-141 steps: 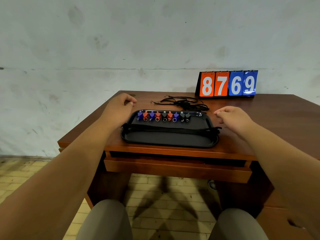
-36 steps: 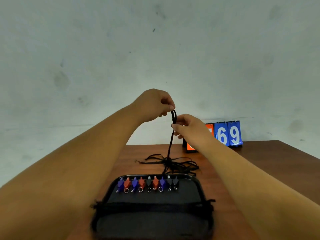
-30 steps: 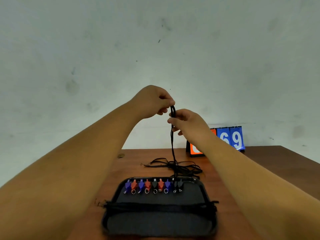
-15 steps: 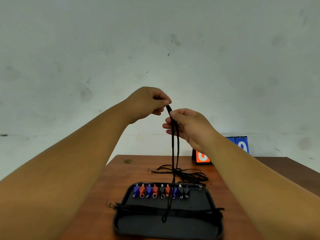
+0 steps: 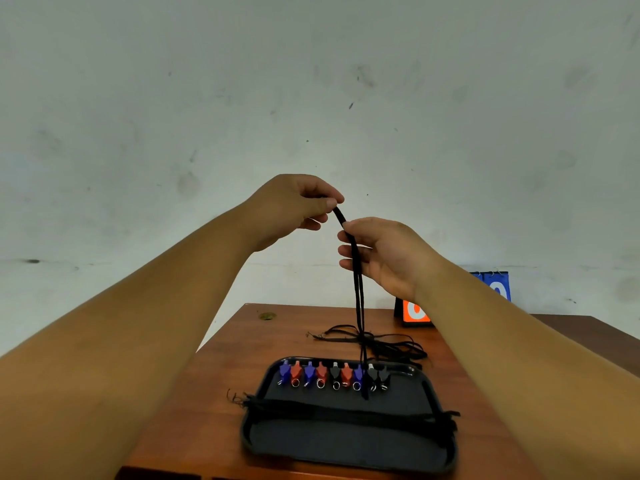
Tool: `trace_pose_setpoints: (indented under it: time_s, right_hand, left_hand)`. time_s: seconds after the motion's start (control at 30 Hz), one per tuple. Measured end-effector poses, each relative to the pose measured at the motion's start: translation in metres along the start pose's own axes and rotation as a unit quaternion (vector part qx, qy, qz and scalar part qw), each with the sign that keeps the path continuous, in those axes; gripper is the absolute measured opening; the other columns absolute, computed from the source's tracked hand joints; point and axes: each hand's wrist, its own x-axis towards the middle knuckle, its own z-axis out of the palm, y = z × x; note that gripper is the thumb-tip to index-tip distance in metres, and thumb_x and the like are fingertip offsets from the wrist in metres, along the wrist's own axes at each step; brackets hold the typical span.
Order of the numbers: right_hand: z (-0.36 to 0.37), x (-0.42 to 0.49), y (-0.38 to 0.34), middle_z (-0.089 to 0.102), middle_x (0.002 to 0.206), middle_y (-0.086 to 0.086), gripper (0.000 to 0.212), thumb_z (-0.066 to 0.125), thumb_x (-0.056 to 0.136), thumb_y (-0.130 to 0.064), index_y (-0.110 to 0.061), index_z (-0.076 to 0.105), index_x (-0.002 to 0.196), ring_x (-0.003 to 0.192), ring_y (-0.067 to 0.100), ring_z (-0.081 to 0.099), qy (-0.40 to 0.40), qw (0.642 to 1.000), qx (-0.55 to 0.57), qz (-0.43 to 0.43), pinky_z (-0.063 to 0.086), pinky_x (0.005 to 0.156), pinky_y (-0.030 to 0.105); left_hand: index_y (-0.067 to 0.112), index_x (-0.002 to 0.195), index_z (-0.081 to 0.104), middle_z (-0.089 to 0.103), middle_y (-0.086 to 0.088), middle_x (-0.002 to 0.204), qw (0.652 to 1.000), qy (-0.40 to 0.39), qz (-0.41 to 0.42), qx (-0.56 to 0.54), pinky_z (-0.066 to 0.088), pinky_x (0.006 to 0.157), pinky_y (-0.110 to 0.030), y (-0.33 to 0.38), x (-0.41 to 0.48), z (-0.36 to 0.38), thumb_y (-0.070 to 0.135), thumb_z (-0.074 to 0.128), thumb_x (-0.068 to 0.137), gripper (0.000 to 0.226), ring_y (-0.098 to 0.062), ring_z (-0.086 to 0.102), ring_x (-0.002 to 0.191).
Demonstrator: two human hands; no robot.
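A black tray (image 5: 346,448) is lying on the near surface (image 5: 214,403), with coloured whistles (image 5: 332,374) lining its far edge. A doubled black cord (image 5: 358,289) is hanging above them. The left grip (image 5: 291,206) is pinching its top, and the right grip (image 5: 384,254) is pinching it just below. A flip scoreboard (image 5: 415,311) is standing far right.

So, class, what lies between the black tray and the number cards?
A loose tangle of black cords on the table, seen in the head view.

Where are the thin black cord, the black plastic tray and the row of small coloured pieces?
thin black cord (image 5: 358,292): head view, hanging doubled strands.
black plastic tray (image 5: 346,443): head view, bare floor.
row of small pieces (image 5: 335,372): head view, middle black piece.
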Motion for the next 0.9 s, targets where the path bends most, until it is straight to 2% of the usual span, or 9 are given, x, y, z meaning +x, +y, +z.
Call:
trace_pose_setpoints:
  time_s: [0.2,0.33,0.4,0.63,0.73,0.9]
  right_hand:
    - [-0.002,0.001,0.007,0.075,0.102,0.012,0.013,0.071,0.103,-0.01,-0.001,0.074,0.113,0.081,0.021,0.071,-0.013,1.0,-0.005,-0.003,0.065,0.084,0.039]
    - [-0.007,-0.002,0.013,0.075,0.093,0.011,0.016,0.068,0.105,-0.01,0.0,0.073,0.115,0.075,0.018,0.07,-0.035,0.999,-0.01,-0.006,0.066,0.085,0.04]
    - [-0.009,-0.003,0.016,0.073,0.088,0.009,0.015,0.066,0.106,-0.011,0.0,0.073,0.114,0.071,0.016,0.066,-0.048,0.999,-0.023,-0.008,0.065,0.079,0.039]
    - [-0.015,-0.003,0.033,0.061,0.081,0.004,0.016,0.064,0.108,-0.019,-0.005,0.073,0.106,0.062,0.013,0.049,-0.094,0.992,-0.079,0.006,0.05,0.066,0.035]
    - [-0.017,-0.002,0.038,0.061,0.08,0.004,0.012,0.069,0.105,-0.017,-0.008,0.075,0.099,0.062,0.013,0.05,-0.092,0.99,-0.105,-0.001,0.051,0.065,0.034]
    - [-0.027,0.0,0.044,0.067,0.078,0.003,0.016,0.065,0.107,-0.013,-0.003,0.077,0.107,0.063,0.012,0.056,-0.082,0.989,-0.12,0.008,0.054,0.065,0.032]
  left_hand:
    - [0.017,0.11,0.084,0.078,0.005,0.089,1.0,0.003,-0.013,-0.012,0.063,0.084,-0.025,-0.003,-0.002,0.0,0.013,0.074,0.102,0.013,-0.006,0.073,0.083]
    - [0.015,0.11,0.084,0.076,0.005,0.085,0.999,0.008,-0.026,-0.033,0.062,0.081,-0.023,-0.009,-0.004,-0.003,0.013,0.073,0.102,0.013,-0.005,0.072,0.081]
    - [0.014,0.111,0.083,0.075,0.002,0.088,0.998,0.008,-0.034,-0.051,0.062,0.081,-0.024,-0.014,-0.006,-0.002,0.013,0.073,0.102,0.014,-0.006,0.072,0.081]
    - [0.011,0.113,0.083,0.074,-0.002,0.096,0.991,0.034,-0.087,-0.1,0.061,0.08,-0.024,-0.042,-0.021,0.004,0.014,0.074,0.102,0.014,-0.011,0.071,0.085]
    - [0.01,0.113,0.083,0.073,-0.004,0.094,0.982,0.04,-0.114,-0.142,0.061,0.08,-0.025,-0.052,-0.027,0.006,0.013,0.075,0.101,0.014,-0.012,0.071,0.084]
    - [0.01,0.11,0.083,0.075,-0.003,0.092,0.971,0.049,-0.148,-0.181,0.061,0.082,-0.028,-0.068,-0.037,0.008,0.01,0.075,0.101,0.013,-0.013,0.07,0.084]
